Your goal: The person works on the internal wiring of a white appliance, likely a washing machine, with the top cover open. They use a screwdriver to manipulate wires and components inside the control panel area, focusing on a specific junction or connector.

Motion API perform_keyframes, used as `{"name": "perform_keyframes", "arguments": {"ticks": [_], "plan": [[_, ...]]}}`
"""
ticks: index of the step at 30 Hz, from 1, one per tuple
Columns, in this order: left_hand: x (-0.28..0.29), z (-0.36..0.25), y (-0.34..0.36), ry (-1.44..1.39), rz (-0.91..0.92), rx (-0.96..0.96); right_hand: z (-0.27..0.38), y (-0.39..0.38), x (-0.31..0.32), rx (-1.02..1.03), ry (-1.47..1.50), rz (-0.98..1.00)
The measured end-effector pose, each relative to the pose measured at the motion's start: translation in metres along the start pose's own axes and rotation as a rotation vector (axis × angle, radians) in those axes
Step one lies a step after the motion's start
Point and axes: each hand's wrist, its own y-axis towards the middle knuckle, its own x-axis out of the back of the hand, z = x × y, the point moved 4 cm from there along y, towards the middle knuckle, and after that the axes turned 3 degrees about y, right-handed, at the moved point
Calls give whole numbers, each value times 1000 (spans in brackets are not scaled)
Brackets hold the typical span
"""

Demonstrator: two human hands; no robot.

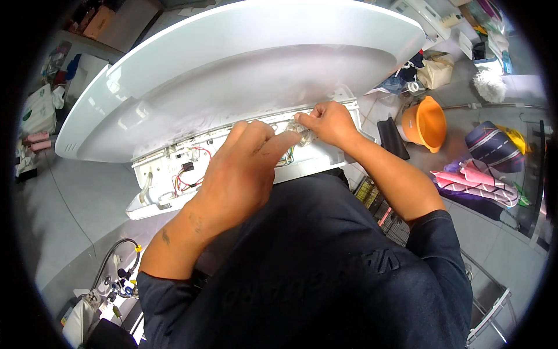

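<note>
In front of me lies a long white machine panel (317, 164), its inside showing wires and small parts. Over its middle, my left hand (241, 168) is closed, with its thumb reaching toward the right hand. My right hand (332, 123) is closed too, thumb and fingers pinched at the panel's right part. Between the two hands is a crumpled, clear, plastic-looking piece (292, 125), touching the fingertips; its exact kind I cannot make out. Coloured wires (287, 157) run below the left thumb. Red wires (181, 185) and a pale hose (146, 187) lie in the panel's left end.
Behind the panel rises a large, glossy white curved cover (244, 35). To the right are an orange bucket (427, 124), a dark folded piece (393, 138) and cloths (479, 183) on the floor. Tools and a black hose (110, 256) lie at lower left.
</note>
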Motion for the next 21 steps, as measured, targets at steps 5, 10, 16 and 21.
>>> {"name": "perform_keyframes", "arguments": {"ticks": [5, 10, 16, 21], "plan": [[8, -2, 3, -76, -85, 41, 2, 0, -4, 10, 8, -3], [-3, 14, -4, 48, 100, 403, -6, 0, -2, 1, -6, -12], [0, 12, -6, -78, 32, 124, -9, 4, -3, -50, 82, 27], [12, 46, -40, -200, -104, 242, -4, 1, -1, -34, 114, 59]]}}
